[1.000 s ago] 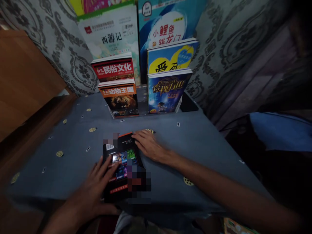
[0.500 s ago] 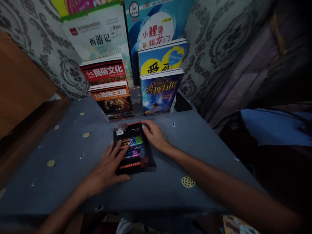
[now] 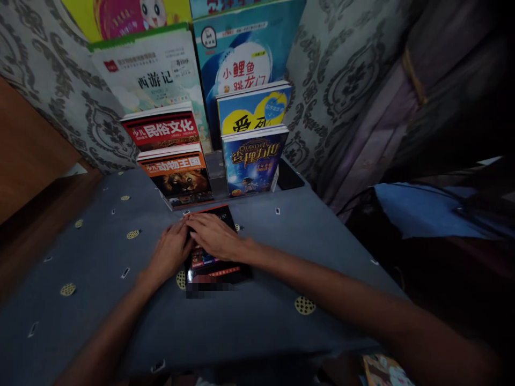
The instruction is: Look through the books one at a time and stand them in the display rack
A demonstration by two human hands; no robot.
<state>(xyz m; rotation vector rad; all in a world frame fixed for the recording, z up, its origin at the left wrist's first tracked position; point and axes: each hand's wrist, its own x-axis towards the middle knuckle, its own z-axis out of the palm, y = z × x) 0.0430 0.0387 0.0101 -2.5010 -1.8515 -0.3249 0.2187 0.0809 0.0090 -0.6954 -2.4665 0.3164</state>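
Observation:
A black book with an orange edge (image 3: 219, 267) lies flat on the blue-grey tablecloth (image 3: 100, 257), close in front of the book stand. My right hand (image 3: 215, 236) rests palm down across its upper half, fingers pointing left. My left hand (image 3: 171, 252) grips the book's left edge, touching the right hand's fingertips. Much of the cover is hidden under both hands.
A tiered stand holds upright books: a lion-cover book (image 3: 179, 174), a red book (image 3: 161, 128), a dark blue fantasy book (image 3: 251, 161), a yellow-and-blue book (image 3: 251, 107) and taller ones behind. Patterned wall behind, wooden panel (image 3: 28, 150) left, blue cloth (image 3: 422, 209) right.
The black book has slid away from me toward the stand. My right hand moved from its top right corner onto the cover, and my left hand shifted to the left edge.

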